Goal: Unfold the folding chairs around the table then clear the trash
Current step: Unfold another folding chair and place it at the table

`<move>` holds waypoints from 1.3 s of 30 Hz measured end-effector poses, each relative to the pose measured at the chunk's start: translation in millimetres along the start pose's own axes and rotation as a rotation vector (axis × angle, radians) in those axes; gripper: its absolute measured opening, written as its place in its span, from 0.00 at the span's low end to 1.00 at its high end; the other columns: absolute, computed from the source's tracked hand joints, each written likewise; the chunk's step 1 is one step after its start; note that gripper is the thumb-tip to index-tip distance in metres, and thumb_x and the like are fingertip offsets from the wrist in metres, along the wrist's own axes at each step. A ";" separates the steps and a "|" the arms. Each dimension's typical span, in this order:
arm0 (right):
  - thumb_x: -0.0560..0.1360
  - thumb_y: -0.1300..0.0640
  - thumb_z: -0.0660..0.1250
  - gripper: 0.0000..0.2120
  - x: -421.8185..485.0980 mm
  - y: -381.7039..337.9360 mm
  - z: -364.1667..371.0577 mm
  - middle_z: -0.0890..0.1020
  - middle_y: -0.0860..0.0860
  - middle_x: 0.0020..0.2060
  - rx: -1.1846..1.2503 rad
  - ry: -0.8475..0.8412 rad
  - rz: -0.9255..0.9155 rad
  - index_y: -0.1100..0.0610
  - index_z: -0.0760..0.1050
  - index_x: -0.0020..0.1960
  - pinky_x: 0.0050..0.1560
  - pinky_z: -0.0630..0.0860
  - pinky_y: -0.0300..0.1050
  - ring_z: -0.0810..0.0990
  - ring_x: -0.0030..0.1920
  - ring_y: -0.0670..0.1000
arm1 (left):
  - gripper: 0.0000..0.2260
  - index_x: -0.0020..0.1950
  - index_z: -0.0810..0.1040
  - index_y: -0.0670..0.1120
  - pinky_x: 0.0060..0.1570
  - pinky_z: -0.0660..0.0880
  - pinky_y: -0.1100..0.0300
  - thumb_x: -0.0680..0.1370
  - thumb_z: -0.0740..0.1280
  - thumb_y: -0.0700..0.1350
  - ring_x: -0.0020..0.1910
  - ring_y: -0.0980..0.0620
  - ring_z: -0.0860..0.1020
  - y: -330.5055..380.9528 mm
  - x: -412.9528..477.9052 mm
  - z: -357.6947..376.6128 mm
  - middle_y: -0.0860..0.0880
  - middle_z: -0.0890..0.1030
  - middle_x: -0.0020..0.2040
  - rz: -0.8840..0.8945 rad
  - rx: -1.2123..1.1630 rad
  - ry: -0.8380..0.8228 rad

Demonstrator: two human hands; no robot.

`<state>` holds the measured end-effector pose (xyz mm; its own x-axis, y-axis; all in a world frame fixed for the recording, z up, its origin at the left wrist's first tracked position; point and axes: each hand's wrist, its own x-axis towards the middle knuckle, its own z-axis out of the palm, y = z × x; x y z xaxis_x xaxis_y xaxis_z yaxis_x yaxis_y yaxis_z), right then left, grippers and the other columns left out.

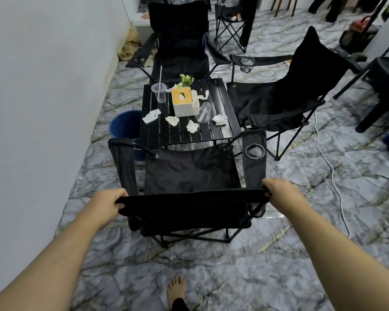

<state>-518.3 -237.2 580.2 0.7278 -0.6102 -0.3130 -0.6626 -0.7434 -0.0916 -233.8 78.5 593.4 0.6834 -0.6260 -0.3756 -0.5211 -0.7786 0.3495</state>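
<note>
A marbled grey floor (279,254) is bounded on the left by a pale wall (43,108). A black slatted table (166,133) is flanked on 3 sides by unfolded black chairs: a far chair (177,37), a right chair (285,93) and a near chair (191,171), whose seat front is set against the table's near edge. The near chair's backrest top is gripped at both corners, one by the left hand (109,199) and the other by the right hand (276,189), with fingers curled over the fabric. A tissue box (184,102) is stood mid-table, with a small plant (186,80) behind it. An upright cup (159,92) with a straw is placed left of the box, and a tipped cup (203,112) is laid on its side to the right. Crumpled tissues (151,115), 5 in all, are scattered over the slats. A blue bin (124,124) is set on the floor just left of the table, by the wall.
</note>
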 end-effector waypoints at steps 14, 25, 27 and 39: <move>0.75 0.55 0.65 0.12 -23.5 4.5 -7.2 0.78 0.54 0.52 0.323 -0.013 0.133 0.58 0.73 0.57 0.50 0.73 0.50 0.77 0.54 0.58 | 0.06 0.44 0.74 0.52 0.40 0.70 0.60 0.72 0.71 0.47 0.45 0.54 0.76 25.5 3.8 -22.7 0.54 0.78 0.44 0.026 0.117 -0.284; 0.76 0.43 0.62 0.30 -83.5 20.6 -23.3 0.62 0.48 0.75 0.859 0.207 0.488 0.50 0.57 0.75 0.70 0.61 0.49 0.62 0.74 0.51 | 0.17 0.62 0.71 0.54 0.58 0.63 0.65 0.75 0.67 0.51 0.60 0.59 0.70 235.6 35.8 22.0 0.57 0.73 0.58 0.772 -0.038 -0.219; 0.76 0.42 0.61 0.31 -94.9 40.5 -26.4 0.61 0.48 0.75 0.845 0.228 0.520 0.49 0.56 0.75 0.71 0.60 0.48 0.60 0.74 0.50 | 0.19 0.65 0.70 0.51 0.61 0.64 0.62 0.75 0.67 0.51 0.63 0.55 0.70 278.4 44.0 37.8 0.53 0.73 0.62 0.842 -0.026 -0.228; 0.76 0.44 0.62 0.30 -105.3 286.7 -46.4 0.59 0.48 0.76 0.746 0.236 0.732 0.50 0.58 0.74 0.72 0.59 0.48 0.59 0.75 0.50 | 0.22 0.68 0.67 0.50 0.60 0.65 0.61 0.76 0.66 0.52 0.66 0.54 0.69 535.2 97.7 147.6 0.52 0.71 0.67 0.898 -0.012 -0.340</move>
<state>-776.7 -398.8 630.7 0.0726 -0.9368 -0.3422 -0.8343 0.1310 -0.5356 -521.4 -405.8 617.1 -0.1539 -0.9694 -0.1914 -0.7715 -0.0031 0.6362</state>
